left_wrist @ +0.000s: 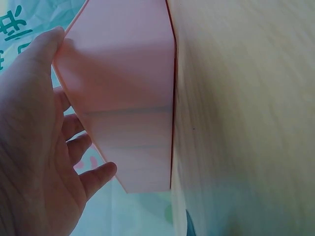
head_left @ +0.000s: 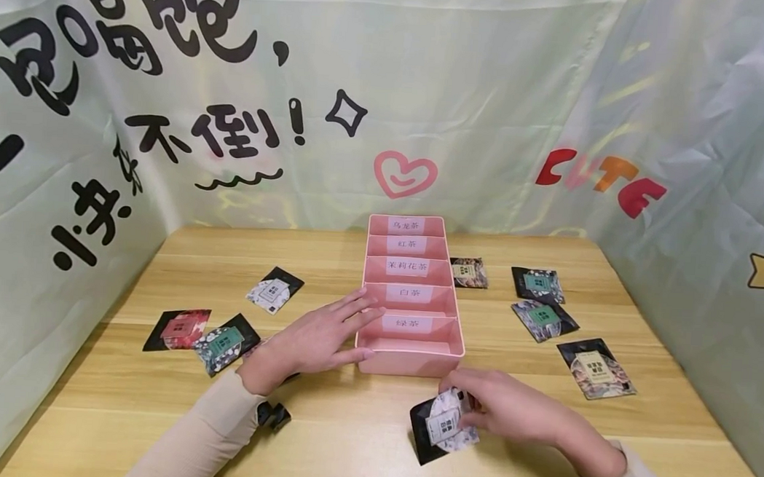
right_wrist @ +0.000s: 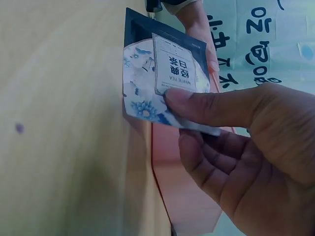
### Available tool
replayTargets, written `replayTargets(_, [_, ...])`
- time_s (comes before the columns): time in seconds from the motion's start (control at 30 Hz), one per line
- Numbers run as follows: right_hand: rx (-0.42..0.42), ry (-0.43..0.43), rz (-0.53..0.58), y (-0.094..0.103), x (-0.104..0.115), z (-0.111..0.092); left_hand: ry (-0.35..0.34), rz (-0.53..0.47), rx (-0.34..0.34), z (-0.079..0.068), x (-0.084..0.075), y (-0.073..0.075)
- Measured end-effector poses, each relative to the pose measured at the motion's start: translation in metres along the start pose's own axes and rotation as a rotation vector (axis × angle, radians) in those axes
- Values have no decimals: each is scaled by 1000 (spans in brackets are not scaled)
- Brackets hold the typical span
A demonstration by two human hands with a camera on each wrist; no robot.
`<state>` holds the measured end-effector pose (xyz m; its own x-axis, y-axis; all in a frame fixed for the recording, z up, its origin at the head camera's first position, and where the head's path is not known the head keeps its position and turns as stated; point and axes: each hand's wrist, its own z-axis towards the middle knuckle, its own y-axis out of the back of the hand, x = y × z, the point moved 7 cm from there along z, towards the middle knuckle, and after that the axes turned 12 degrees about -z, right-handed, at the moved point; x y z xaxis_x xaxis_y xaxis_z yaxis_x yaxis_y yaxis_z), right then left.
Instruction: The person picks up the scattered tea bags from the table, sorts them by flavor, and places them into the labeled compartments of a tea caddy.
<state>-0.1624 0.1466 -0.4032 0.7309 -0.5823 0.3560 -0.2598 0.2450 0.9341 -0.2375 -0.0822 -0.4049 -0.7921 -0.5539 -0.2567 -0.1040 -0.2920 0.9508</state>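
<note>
Pink, the 5-compartment box (head_left: 408, 364) is set on the wooden table (head_left: 343, 448), its rim touched at 9 o'clock by the left hand (head_left: 320, 337), whose fingers are spread, nothing being gripped. At 5 o'clock, just beyond the box, a white tea sachet (head_left: 441, 422) is pinched between the right hand's (head_left: 503, 403) thumb and fingers. 4 other sachets (head_left: 597, 368) are scattered between 2 and 4 o'clock.

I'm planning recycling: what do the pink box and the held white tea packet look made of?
Pink box: probably plastic, satin finish; thin, smooth, evenly coloured walls. Held white tea packet: perhaps coated paper or foil laminate, faint sheen; thin printed sheet, inner layers unseen.
</note>
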Motion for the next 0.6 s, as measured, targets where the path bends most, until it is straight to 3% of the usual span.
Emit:
replayTargets(0.2, [6, -38, 55, 8, -2, -2, -4, -5, 2, 0, 0, 0])
replayTargets(0.6, [-82, -8, 74, 25, 2, -3, -6, -11, 3, 1, 0, 1])
